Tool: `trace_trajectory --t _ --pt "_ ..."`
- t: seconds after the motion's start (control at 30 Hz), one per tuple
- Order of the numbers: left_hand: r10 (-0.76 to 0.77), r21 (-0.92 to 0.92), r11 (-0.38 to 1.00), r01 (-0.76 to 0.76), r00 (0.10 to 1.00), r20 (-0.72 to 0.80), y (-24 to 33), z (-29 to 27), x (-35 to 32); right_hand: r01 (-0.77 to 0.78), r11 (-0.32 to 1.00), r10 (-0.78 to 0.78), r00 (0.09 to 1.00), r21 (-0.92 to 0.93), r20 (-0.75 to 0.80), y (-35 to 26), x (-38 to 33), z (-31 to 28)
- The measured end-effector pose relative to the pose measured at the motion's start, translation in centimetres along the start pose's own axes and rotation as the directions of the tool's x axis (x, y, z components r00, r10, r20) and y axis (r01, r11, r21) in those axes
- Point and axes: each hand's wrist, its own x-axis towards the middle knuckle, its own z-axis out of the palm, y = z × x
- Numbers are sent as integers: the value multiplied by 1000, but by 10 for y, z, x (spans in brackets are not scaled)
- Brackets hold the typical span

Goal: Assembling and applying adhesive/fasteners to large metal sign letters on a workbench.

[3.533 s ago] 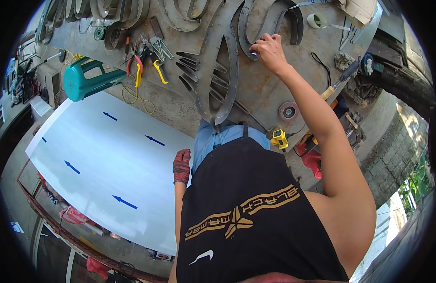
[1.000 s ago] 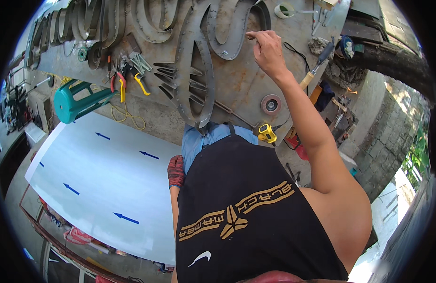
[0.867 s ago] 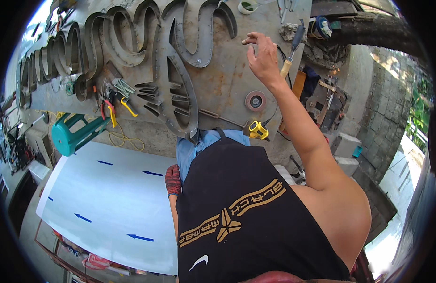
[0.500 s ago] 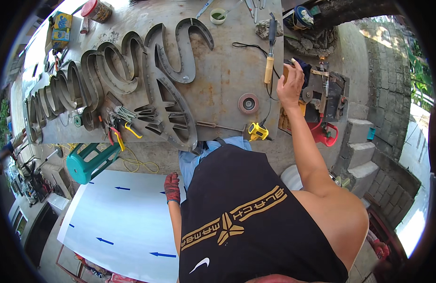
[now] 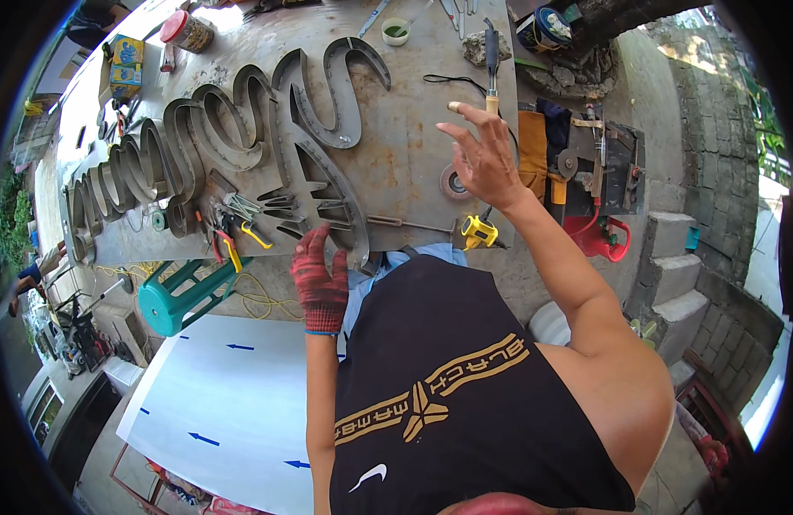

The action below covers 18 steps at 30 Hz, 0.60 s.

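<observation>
Large curved metal letters (image 5: 268,129) lie across a steel worktable (image 5: 405,137). My left hand (image 5: 321,283), in a red glove, is raised at the table's near edge with its fingertips at the closest letter, holding nothing. My bare right hand (image 5: 482,159) hovers over the table with its fingers spread and empty. A round grinding disc (image 5: 452,182) lies just left of it and a wooden-handled hammer (image 5: 491,56) just beyond. A yellow tape measure (image 5: 480,232) sits at the table edge below my right wrist.
Pliers with red and yellow handles (image 5: 229,245) lie by the letters. A teal plastic stool (image 5: 186,296) lies beside a white sheet with blue arrows (image 5: 233,403) on the ground. A red container (image 5: 598,236) and concrete blocks (image 5: 671,266) stand to the right.
My right hand left the far letters, drew back and moved right toward the hammer. My gloved left hand rose from my side to the table edge. The view swung over the table.
</observation>
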Motion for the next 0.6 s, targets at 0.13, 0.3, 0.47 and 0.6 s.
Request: trace_trajectory --t 0.13,0.3,0.47,0.6 --pt "319 72 946 -315 946 -55 94 -11 57 76 993 -81 995 89 51 -19 -3 7" --pt "410 101 910 -403 909 -69 130 13 78 134 982 -148 984 131 103 -45 -2 3" --pt "485 58 874 -482 872 -70 131 25 73 133 974 -150 986 183 79 -45 -11 5" --pt "529 75 848 -525 847 -61 132 25 64 133 975 -145 988 179 51 -43 -15 6"
